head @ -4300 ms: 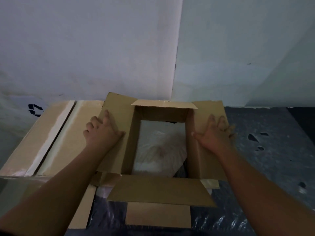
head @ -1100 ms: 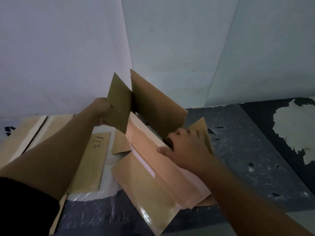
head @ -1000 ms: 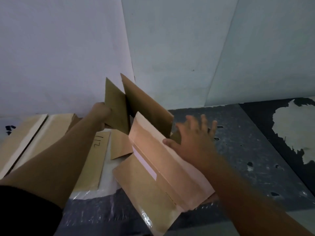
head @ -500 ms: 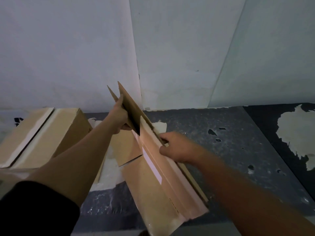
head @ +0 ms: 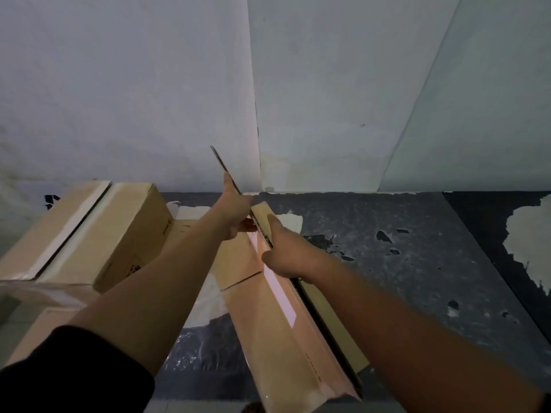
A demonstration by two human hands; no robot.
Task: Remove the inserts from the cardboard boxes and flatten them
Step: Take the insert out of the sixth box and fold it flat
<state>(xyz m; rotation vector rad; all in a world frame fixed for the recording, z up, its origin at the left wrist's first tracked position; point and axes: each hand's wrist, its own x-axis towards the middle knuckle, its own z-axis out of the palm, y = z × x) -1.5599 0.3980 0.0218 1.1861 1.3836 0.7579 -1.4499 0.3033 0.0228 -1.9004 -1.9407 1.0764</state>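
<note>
A brown cardboard box [head: 283, 332] is collapsed nearly flat and stands on edge, running from the near floor up toward the wall corner. My left hand [head: 235, 216] grips its far upper part, thumb stretched along the raised flap edge. My right hand [head: 286, 251] holds the top edge a little nearer, fingers curled over to the far side. A white tape strip runs along the box's left face. A loose cardboard piece [head: 238, 263] lies flat on white plastic wrap [head: 208, 302] to the left.
A taped, closed cardboard box [head: 98, 234] stands at the left against the wall. Dark plastic sheeting [head: 202, 347] covers the floor near me. The grey floor [head: 402, 254] to the right has chipped paint patches. White walls meet in a corner behind.
The open box has been lifted and folded together; its panels have closed from a wide V into a near-flat slab. Both hands have come together on its upper edge.
</note>
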